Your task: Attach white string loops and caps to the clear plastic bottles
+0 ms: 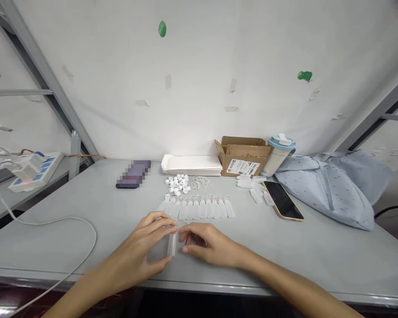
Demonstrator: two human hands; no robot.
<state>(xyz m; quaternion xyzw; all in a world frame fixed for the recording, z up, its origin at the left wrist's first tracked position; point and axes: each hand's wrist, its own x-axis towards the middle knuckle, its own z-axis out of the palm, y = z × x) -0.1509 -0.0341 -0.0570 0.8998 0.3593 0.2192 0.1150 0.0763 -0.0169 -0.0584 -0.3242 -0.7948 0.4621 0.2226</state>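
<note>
At the table's front, my left hand (146, 245) grips a small translucent plastic bottle (172, 244) between the fingertips at one end and the thumb at the other. Just right of it, my right hand (205, 244) is loosely curled, its thumb apart from the fingers and no object visible in it. Beyond both hands lies a row of several translucent bottles (204, 208) with thin loops at their tops. Behind the row are a heap of white caps (177, 183) and a small pile of pale loops (200, 181).
White flat sheets or envelopes (192, 164) are stacked by the wall beside a cardboard box (245, 154) and a tumbler (278, 152). More loose bottles (256, 194), a phone (283, 201) and a blue cloth bag (328, 187) lie right. Leftward are a blurred-out phone (134, 173) and white cable (89, 225).
</note>
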